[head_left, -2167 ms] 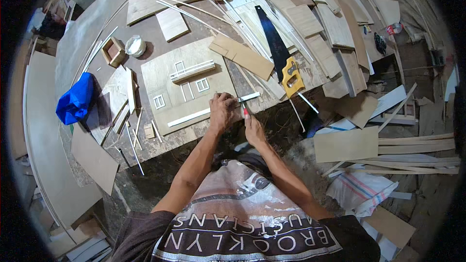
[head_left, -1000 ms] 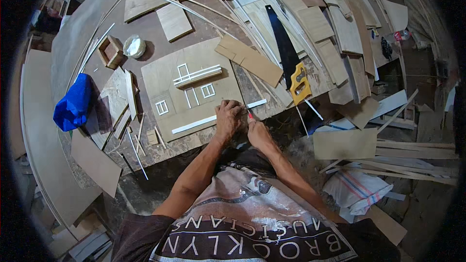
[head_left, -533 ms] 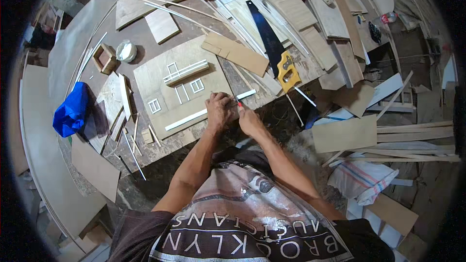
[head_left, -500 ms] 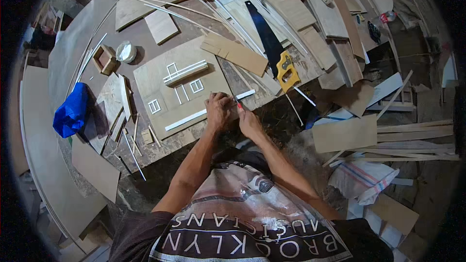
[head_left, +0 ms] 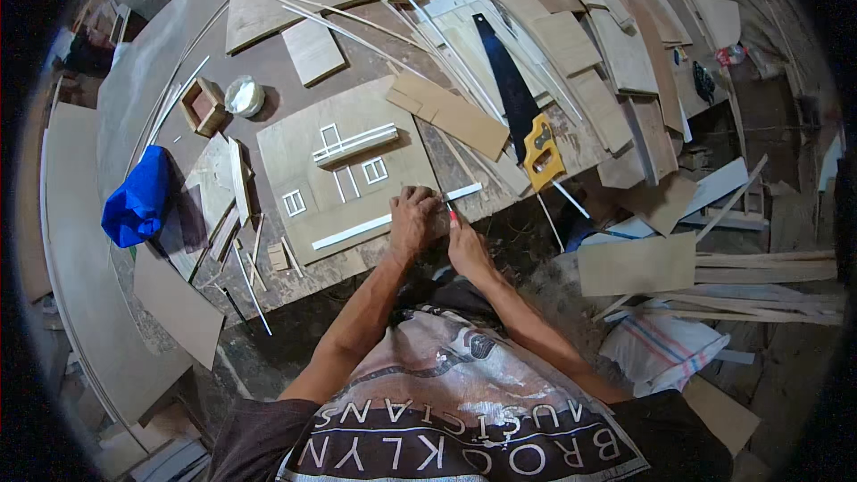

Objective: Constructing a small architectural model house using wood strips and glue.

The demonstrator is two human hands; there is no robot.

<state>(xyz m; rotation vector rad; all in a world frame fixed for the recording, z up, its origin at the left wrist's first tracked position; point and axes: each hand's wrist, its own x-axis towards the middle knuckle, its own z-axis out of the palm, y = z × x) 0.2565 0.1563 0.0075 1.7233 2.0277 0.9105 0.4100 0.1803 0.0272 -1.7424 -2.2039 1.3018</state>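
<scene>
Along the counter's (head_left: 335,266) near edge, not much changed: my right fingers (head_left: 459,226) still hold the red-handled tool (head_left: 453,214) at the white strip (head_left: 465,191), left fingers (head_left: 416,198) curled over the strip, can't tell if pinching. Same spot, basically.

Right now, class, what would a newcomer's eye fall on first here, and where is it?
Probably the saw, dark-bladed and yellow-handled, right of centre on the workbench. Next comes the bright blue bundle at its left side. Near the centre, the left hand rests on a white strip, and the right hand holds a red-handled tool.
</scene>
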